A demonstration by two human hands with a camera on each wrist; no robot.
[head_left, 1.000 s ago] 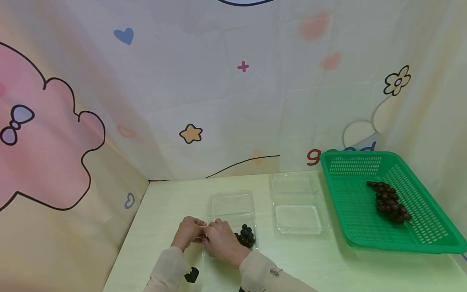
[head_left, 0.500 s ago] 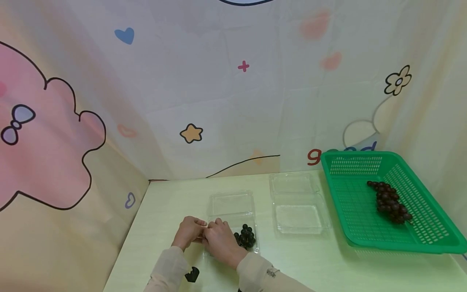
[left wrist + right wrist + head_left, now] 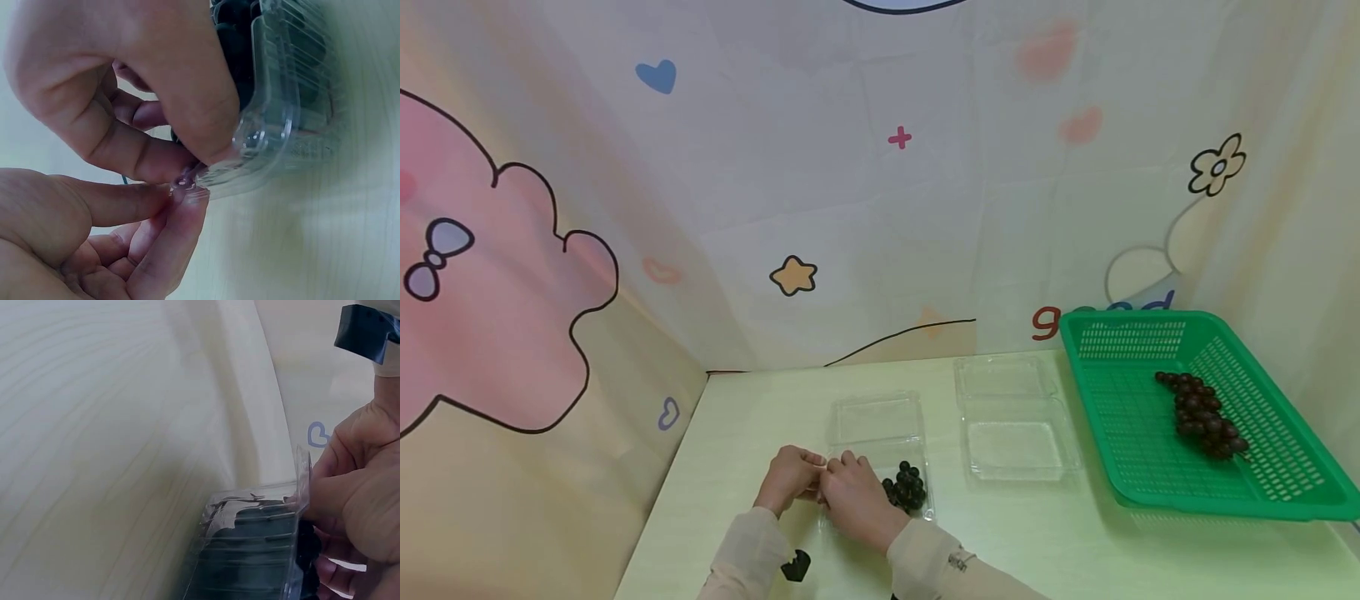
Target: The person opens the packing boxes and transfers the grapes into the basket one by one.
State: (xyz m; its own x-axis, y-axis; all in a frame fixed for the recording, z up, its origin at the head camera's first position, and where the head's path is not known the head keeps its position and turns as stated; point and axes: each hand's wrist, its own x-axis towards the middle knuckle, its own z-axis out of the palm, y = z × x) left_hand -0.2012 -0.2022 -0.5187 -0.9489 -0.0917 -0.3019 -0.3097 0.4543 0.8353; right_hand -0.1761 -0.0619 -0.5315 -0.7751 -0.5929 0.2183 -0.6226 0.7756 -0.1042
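Observation:
A clear plastic clamshell box [image 3: 876,417] lies unfolded on the table, its near half holding dark grapes [image 3: 906,487]. At the left side of that half, my left hand [image 3: 792,479] pinches the corner of its rim between thumb and forefinger, as the left wrist view shows up close. My right hand [image 3: 859,498] reaches across the box, its thumb and forefinger pinching the rim right beside the left fingertips. It hides part of the grapes. In the right wrist view, the box wall [image 3: 250,550] shows dark grapes pressed behind it.
Another unfolded clear clamshell [image 3: 1018,450] lies to the right. Beyond it stands a green basket [image 3: 1097,433] holding a bunch of dark red grapes [image 3: 1202,417]. A printed curtain [image 3: 865,208] rises behind the table.
Both hands stay at the box's left corner with hardly any movement. The right hand and forearm have shifted very slightly, showing a little more of the grapes.

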